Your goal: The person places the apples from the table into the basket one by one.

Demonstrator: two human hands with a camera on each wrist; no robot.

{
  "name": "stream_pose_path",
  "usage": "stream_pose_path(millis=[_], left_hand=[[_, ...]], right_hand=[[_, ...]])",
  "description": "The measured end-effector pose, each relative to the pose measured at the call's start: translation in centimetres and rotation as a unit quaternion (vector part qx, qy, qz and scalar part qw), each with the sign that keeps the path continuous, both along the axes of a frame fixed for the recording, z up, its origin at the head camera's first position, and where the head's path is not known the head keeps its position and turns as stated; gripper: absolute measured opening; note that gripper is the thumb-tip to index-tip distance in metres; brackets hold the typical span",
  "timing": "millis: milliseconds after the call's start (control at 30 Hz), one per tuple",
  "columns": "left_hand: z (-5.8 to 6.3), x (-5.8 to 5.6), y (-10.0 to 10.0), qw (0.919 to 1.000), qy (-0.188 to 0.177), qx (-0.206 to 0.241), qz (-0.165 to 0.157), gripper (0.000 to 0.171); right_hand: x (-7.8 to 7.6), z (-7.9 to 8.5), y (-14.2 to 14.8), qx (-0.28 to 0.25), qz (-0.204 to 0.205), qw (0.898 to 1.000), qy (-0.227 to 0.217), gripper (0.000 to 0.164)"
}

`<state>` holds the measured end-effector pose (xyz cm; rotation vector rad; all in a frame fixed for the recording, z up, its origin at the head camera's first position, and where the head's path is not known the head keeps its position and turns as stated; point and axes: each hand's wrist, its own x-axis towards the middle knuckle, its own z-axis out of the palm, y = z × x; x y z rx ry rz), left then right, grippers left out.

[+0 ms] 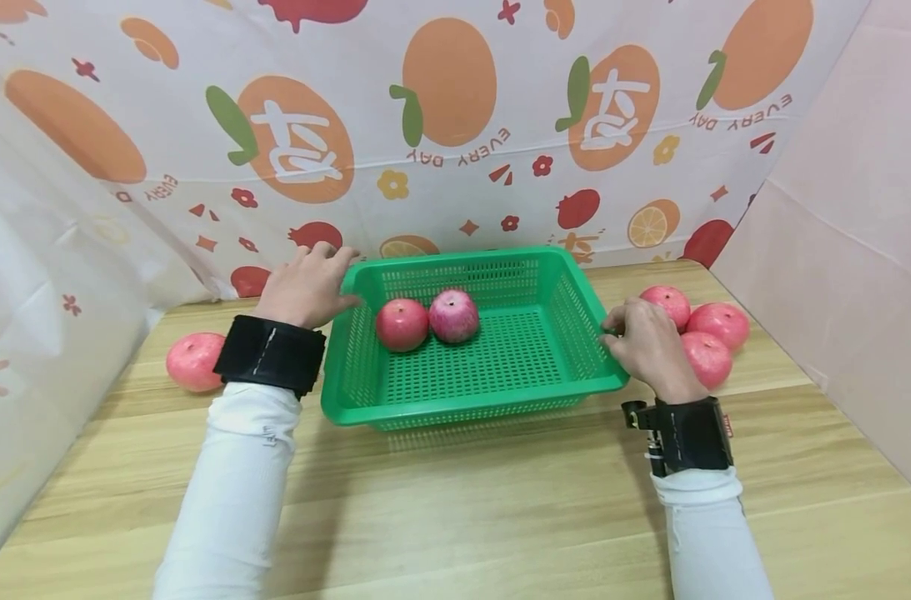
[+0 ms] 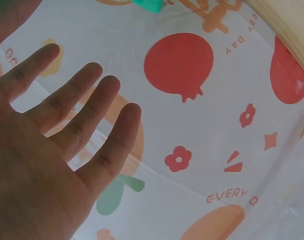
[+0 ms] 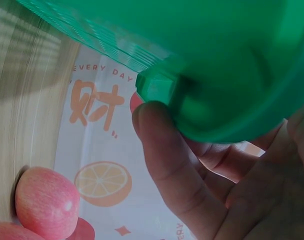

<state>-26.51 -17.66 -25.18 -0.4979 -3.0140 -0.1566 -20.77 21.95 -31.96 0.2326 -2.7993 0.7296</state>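
A green plastic basket (image 1: 470, 408) with perforated walls is at the middle of the wooden table. Inside it, on the left, a red apple (image 1: 402, 325) touches a darker, streaked apple (image 1: 453, 317). My right hand (image 1: 643, 343) grips the basket's right rim; the right wrist view shows its fingers curled under the green rim (image 3: 232, 132). Beside the left rim is my left hand (image 1: 305, 287), its fingers spread and loosely bent. In the left wrist view that hand (image 2: 57, 130) holds nothing, with only a small green bit of basket (image 2: 151, 4) at the top edge.
Three pink-red apples, one of them nearest the front (image 1: 706, 360), cluster on the table (image 1: 500, 517) just right of my right hand. Another apple (image 1: 195, 362) lies at the left, partly behind my left wrist strap. A fruit-printed cloth (image 1: 455, 200) hangs behind the basket.
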Motion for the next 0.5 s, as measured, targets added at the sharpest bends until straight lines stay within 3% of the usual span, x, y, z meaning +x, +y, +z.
stream_pose_path(millis=[500], left_hand=[[-1.1,0.1,-2.1,0.9998,-0.006,0.002,0.021,0.067]], right_hand=[[-0.1,0.2,-0.1,-0.001,-0.002,1.000,-0.004,0.013]])
